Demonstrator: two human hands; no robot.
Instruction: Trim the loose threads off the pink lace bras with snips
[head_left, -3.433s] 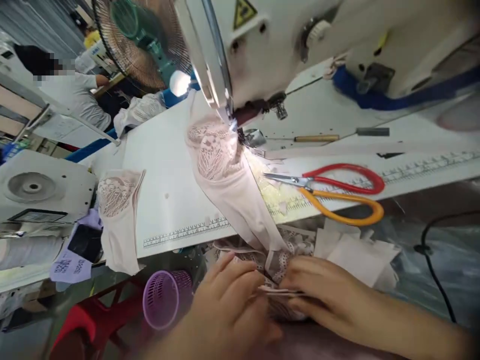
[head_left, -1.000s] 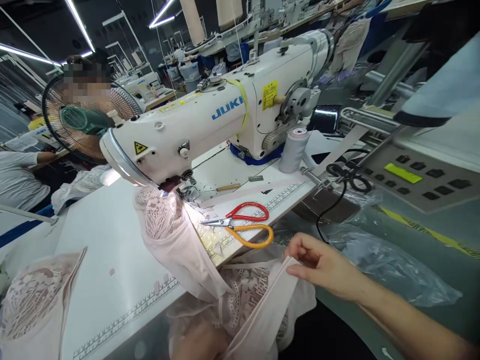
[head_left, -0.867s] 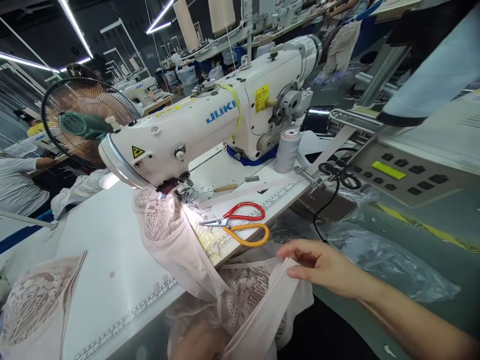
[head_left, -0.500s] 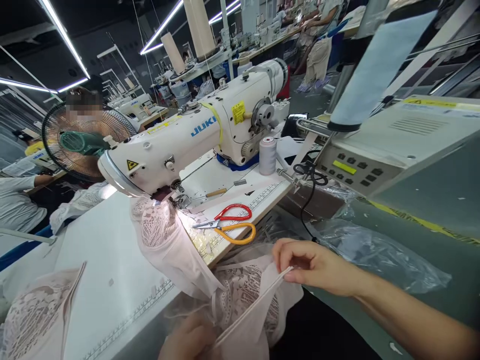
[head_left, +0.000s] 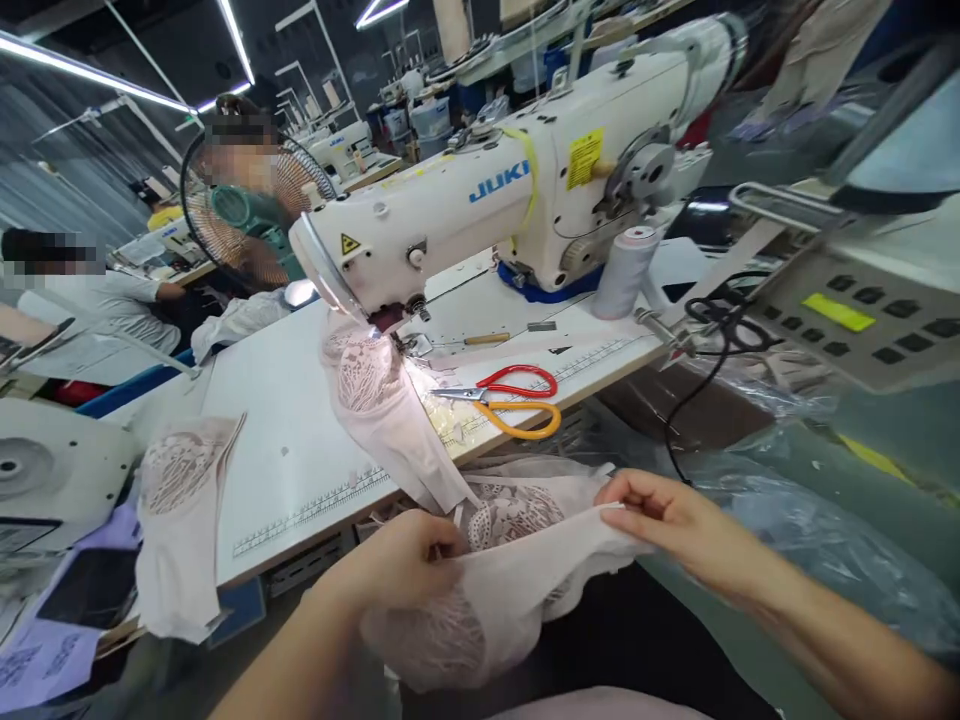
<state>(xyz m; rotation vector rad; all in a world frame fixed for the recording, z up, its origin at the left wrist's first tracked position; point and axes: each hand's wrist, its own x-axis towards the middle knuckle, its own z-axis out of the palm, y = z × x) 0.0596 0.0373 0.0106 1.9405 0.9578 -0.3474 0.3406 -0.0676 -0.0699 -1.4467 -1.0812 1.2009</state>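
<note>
Stretching a pale pink lace piece (head_left: 517, 570) between both hands, the person sits at the near edge of the white sewing table (head_left: 300, 440), just below its printed ruler strip. The left hand (head_left: 401, 560) is pinched shut on the fabric's left end, fingers curled around a fold; the right hand (head_left: 667, 520) grips the right end between thumb and fingertips, so the top edge runs taut from one to the other. The rest of the piece sags below the table edge. A second pink lace length (head_left: 382, 400) trails from under the sewing machine (head_left: 495, 200) head down over the table edge toward the held piece. Red and yellow scissors (head_left: 510, 400) lie on the table right of that length. Another lace piece (head_left: 176, 520) droops off the table's left corner.
</note>
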